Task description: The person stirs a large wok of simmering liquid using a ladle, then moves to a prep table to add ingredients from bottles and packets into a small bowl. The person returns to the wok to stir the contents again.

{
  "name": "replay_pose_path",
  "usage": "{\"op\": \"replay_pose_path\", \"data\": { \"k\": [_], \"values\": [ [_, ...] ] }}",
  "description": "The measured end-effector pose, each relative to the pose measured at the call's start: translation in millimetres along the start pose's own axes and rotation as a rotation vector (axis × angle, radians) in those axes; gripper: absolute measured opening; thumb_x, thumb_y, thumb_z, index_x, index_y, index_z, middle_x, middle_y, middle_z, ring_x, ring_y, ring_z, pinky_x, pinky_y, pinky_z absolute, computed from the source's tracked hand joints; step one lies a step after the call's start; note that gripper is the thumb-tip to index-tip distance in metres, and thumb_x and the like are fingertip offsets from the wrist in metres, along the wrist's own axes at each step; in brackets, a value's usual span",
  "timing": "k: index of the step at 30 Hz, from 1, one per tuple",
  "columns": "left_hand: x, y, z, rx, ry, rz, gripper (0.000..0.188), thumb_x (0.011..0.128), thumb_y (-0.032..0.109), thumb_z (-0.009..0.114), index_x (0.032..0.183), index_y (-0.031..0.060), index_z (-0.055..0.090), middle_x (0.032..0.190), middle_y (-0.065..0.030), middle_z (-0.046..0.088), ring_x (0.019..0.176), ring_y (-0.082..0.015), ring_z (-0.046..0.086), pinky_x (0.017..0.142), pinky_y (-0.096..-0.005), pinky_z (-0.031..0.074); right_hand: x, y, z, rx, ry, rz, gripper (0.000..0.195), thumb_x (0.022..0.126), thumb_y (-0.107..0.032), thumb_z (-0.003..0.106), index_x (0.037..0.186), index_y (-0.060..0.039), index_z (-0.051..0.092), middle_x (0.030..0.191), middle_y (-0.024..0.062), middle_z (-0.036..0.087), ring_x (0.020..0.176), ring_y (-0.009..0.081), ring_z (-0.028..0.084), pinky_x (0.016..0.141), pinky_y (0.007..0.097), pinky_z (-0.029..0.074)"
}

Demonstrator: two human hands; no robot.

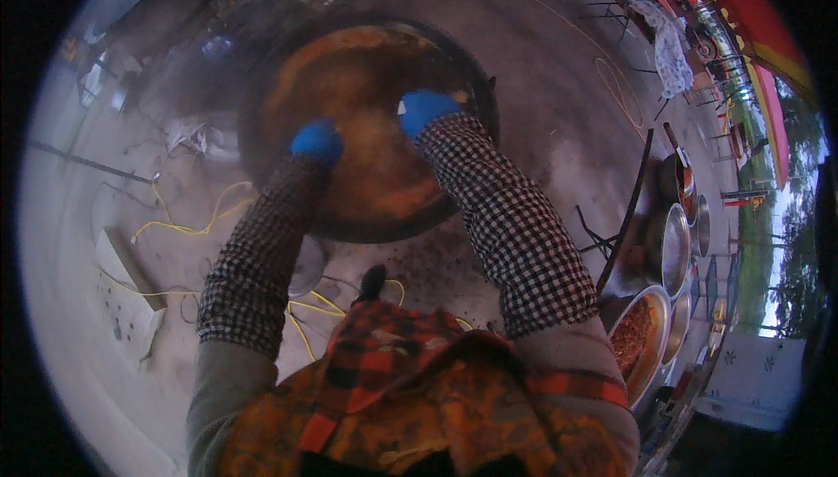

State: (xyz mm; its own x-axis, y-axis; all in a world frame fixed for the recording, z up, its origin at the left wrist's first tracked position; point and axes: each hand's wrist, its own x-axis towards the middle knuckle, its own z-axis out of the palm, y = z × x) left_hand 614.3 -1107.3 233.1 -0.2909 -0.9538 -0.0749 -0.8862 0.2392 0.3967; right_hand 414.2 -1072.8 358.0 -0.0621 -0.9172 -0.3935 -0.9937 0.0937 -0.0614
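Note:
A large round dark pan (386, 231) lies before me, its inside coated with a blurred orange-brown layer. Over its left half is my left hand (317, 140), in a blue glove. My right hand (425, 110), gloved in blue too, is over the right half, with a small white patch at its left edge. Black-and-white checked sleeve covers reach up both forearms. The fingers of both hands are hidden or blurred, so I cannot tell whether either holds anything. Steam or haze seems to hang over the pan.
To the right, a table holds metal basins (675, 248), one of them a basin of reddish-brown food (634, 339). Yellow cords (209, 225) run over the floor at left, near a pale block (131, 267). Crumpled plastic (196, 140) lies left of the pan. A thin cable curves along the floor at upper right.

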Motion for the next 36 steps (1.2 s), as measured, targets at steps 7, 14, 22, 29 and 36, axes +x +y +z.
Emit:
{"op": "replay_pose_path", "data": {
  "k": [7, 14, 22, 29, 36],
  "values": [
    [-3.4, 19.4, -18.5, -0.218, 0.032, 0.054, 0.023, 0.079, 0.027, 0.048, 0.09, 0.0085, 0.054, 0.087, -0.017, 0.058, 0.081, -0.0323, 0.057, 0.068, -0.0417, 0.045, 22.3, 13.8, 23.6, -0.053, 0.048, -0.081, 0.027, 0.08, -0.023, 0.045, 0.095, -0.0061, 0.06, 0.096, 0.017, 0.058, 0.091, 0.0306, 0.056, 0.079, 0.0401, 0.044],
    [8.2, 14.5, 59.2, -0.696, 0.199, 0.2, 0.029, 0.08, 0.03, 0.051, 0.091, 0.0035, 0.056, 0.085, -0.0136, 0.059, 0.076, -0.0266, 0.057, 0.066, -0.0362, 0.045, 0.4, -5.0, 66.1, 0.766, 0.241, -0.111, 0.021, 0.076, -0.019, 0.051, 0.089, -0.0056, 0.061, 0.089, 0.0168, 0.059, 0.082, 0.0325, 0.056, 0.073, 0.0385, 0.044],
    [-19.5, 52.0, 44.1, -0.72, -0.182, 0.079, 0.026, 0.078, 0.024, 0.055, 0.095, 0.0039, 0.057, 0.092, -0.0144, 0.059, 0.081, -0.0259, 0.057, 0.069, -0.0362, 0.045, -16.0, -5.9, 61.3, 0.474, 0.146, -0.125, 0.021, 0.075, -0.014, 0.051, 0.094, -0.0049, 0.056, 0.094, 0.0166, 0.057, 0.086, 0.029, 0.055, 0.072, 0.0355, 0.044],
    [-17.5, 29.7, 59.5, -0.866, 0.083, 0.465, 0.022, 0.086, 0.024, 0.044, 0.094, 0.0061, 0.054, 0.079, -0.0065, 0.057, 0.074, -0.0173, 0.056, 0.06, -0.03, 0.046, -17.5, 37.0, 70.1, 2.023, -0.219, -0.018, 0.03, 0.086, -0.024, 0.047, 0.106, -0.0013, 0.05, 0.097, 0.0093, 0.056, 0.085, 0.0218, 0.054, 0.074, 0.0317, 0.045],
    [1.0, 65.7, 13.5, -1.454, -0.104, 0.286, 0.018, 0.084, 0.02, 0.046, 0.09, 0.0051, 0.053, 0.087, -0.0052, 0.056, 0.079, -0.0187, 0.053, 0.068, -0.0286, 0.044, 8.9, 33.0, 98.6, 2.301, 0.048, -0.334, 0.024, 0.087, -0.021, 0.044, 0.101, -0.0035, 0.053, 0.09, 0.0064, 0.055, 0.081, 0.0172, 0.052, 0.073, 0.0305, 0.044]
  ]
}}
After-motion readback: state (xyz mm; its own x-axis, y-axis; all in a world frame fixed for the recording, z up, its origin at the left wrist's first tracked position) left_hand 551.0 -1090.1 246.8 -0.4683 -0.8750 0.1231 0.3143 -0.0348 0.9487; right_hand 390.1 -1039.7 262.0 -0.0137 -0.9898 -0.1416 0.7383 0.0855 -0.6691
